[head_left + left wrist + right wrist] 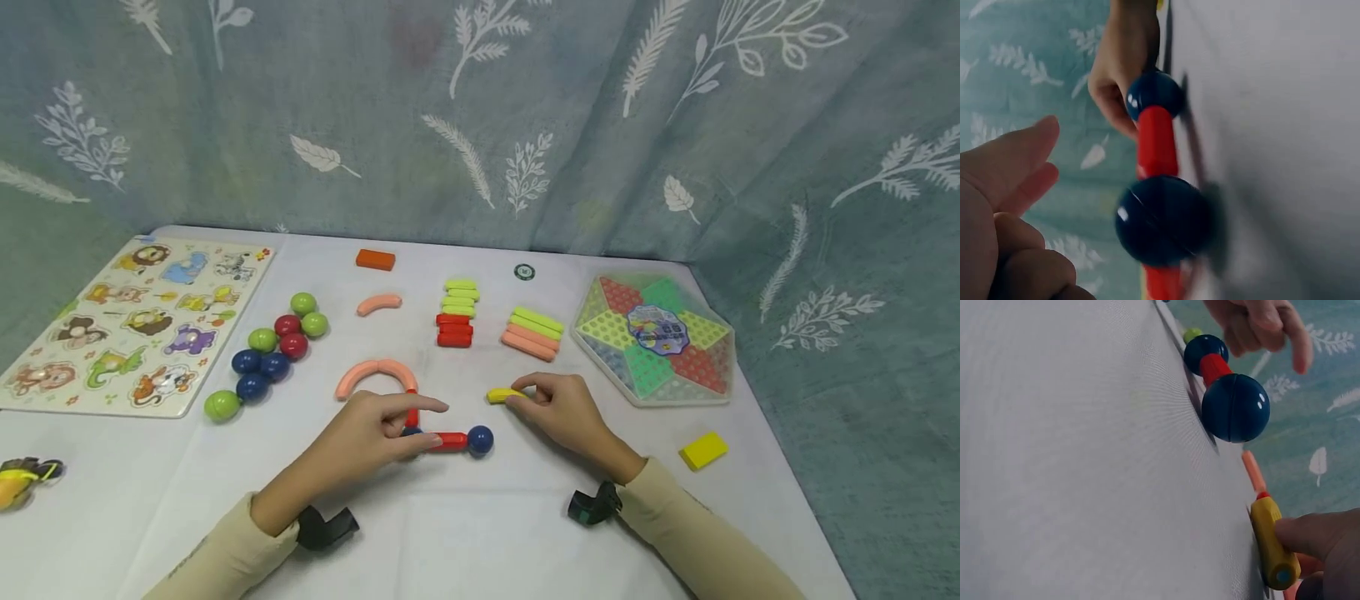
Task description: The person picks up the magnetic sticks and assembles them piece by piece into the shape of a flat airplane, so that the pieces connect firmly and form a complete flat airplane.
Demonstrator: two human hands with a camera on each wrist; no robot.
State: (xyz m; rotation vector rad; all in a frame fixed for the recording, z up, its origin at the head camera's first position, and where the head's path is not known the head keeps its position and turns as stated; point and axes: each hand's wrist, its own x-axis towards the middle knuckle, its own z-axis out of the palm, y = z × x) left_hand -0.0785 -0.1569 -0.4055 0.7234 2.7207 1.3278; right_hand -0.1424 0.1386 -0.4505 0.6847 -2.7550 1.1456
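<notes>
My right hand [566, 412] pinches a short yellow rod [497, 396] by its right end, low over the white cloth; the right wrist view shows the thumb against its side. My left hand [360, 433] holds nothing, thumb and index finger stretched apart above a joined toy shape. That shape has a red rod [453, 442] between two blue balls, one of them [480, 441] at its right end. The other ball [1163, 222] is mostly behind my left hand in the head view. From there another red rod [412, 417] leads up to salmon curved rods [367, 372].
Left of the shape lie loose green, red and blue balls [252, 387]. Beyond it are a loose curved rod [379, 304], red and lime rods [454, 329] and straight salmon rods [528, 342]. An animal puzzle board [161, 342], a hexagonal game box [656, 337] and a yellow block [703, 451] flank them.
</notes>
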